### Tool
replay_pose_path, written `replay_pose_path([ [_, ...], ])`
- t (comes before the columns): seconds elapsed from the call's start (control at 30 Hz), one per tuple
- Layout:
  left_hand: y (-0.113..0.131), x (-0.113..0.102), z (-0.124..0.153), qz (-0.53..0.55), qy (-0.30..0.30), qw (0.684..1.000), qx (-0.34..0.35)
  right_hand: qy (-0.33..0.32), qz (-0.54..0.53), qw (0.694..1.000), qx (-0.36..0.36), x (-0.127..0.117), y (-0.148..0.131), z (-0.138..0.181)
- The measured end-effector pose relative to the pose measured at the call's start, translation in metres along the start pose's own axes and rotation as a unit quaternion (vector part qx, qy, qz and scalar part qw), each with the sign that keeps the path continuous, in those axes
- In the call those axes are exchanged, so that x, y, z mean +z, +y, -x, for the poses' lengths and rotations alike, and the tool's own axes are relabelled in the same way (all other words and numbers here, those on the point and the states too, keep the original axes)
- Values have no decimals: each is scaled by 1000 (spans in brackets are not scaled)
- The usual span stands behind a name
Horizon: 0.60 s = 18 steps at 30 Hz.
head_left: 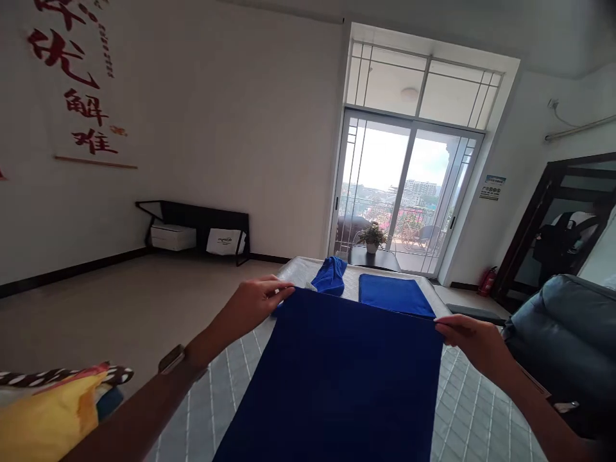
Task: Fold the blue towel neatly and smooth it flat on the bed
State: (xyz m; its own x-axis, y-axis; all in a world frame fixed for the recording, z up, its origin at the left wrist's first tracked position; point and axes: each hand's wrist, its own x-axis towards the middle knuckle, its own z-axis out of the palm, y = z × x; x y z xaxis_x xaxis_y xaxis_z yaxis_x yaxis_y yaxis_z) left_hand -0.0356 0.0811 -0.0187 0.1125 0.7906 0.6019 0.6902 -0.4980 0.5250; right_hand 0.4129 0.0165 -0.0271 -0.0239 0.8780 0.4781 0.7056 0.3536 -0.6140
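A dark blue cloth (346, 378) is stretched out in front of me, its far edge raised and its near end running out of view at the bottom. My left hand (262, 298) pinches its left corner between thumb and fingers. At the opposite corner, my right hand (464, 330) grips the cloth the same way. Beyond it, a folded blue cloth (394, 294) lies flat on the covered table (298, 273). To the left of that sits a crumpled blue cloth (331, 276).
A black leather chair (570, 340) stands at my right. On the left lies a yellow item (48, 410) beside patterned fabric. Past the table are a potted plant (372, 237) and sliding glass doors (399, 186). A black rack (206, 218) is by the wall.
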Motion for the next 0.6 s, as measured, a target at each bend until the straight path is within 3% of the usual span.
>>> replay_pose_path([
  [0.17, -3, 8, -28, 22, 29, 999, -36, 76, -22, 997, 10, 4, -4, -35],
  [0.23, -2, 7, -19, 67, 37, 995, -59, 111, -16, 994, -14, 5, -2, -27],
  [0.33, -8, 15, 17, 113, 23, 990, -86, 129, 17, 990, -52, 20, 13, 8],
  [0.4, -20, 30, 50, 118, -22, 988, -102, 97, 16, 994, -55, 42, 35, 41],
  [0.53, -49, 78, 115, 72, -147, 974, -156, -45, -14, 998, -33, 104, 91, 103],
  [0.6, -58, 96, 139, 55, -182, 966, -176, -100, -2, 995, -24, 128, 114, 124],
])
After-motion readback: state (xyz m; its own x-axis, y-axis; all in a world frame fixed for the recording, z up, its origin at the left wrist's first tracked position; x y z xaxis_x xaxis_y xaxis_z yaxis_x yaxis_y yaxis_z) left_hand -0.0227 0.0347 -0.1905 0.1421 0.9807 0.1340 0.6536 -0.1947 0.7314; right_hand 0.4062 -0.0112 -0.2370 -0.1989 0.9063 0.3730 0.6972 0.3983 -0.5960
